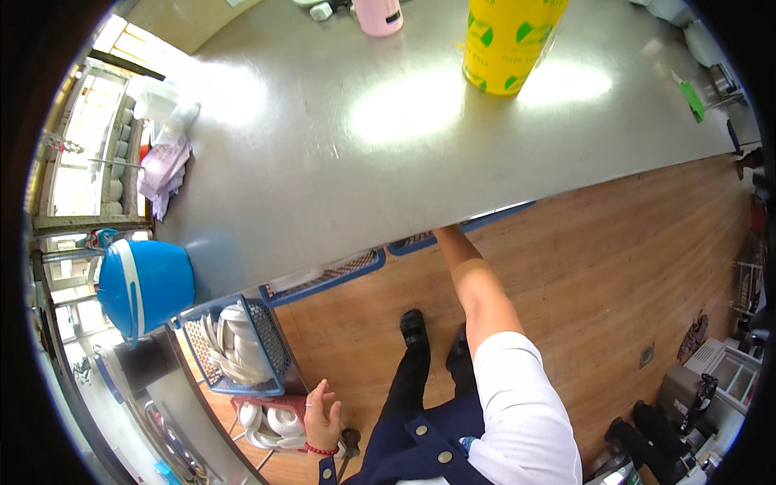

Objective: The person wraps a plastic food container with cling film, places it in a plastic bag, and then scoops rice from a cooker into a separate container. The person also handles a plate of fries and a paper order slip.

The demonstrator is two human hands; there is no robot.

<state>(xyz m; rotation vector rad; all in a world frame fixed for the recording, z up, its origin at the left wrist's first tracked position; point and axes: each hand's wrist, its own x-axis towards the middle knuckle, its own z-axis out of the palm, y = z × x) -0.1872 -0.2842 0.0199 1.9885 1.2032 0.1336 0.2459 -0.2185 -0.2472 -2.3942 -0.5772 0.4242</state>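
My left hand hangs at my side with its fingers apart and nothing in it. A ring and a red bead bracelet are on it. Close by is a red basket of white crockery. My right forearm reaches beneath the front edge of a stainless steel table; the hand is hidden below the tabletop. Blue-rimmed plastic baskets show under that edge, near my right wrist. What the hand touches there cannot be seen.
On the tabletop stand a yellow roll of cling wrap, a pink container and a crumpled cloth. A blue bucket-like container is at the left corner. Below it, a blue basket holds white dishes. Another person's legs show lower right.
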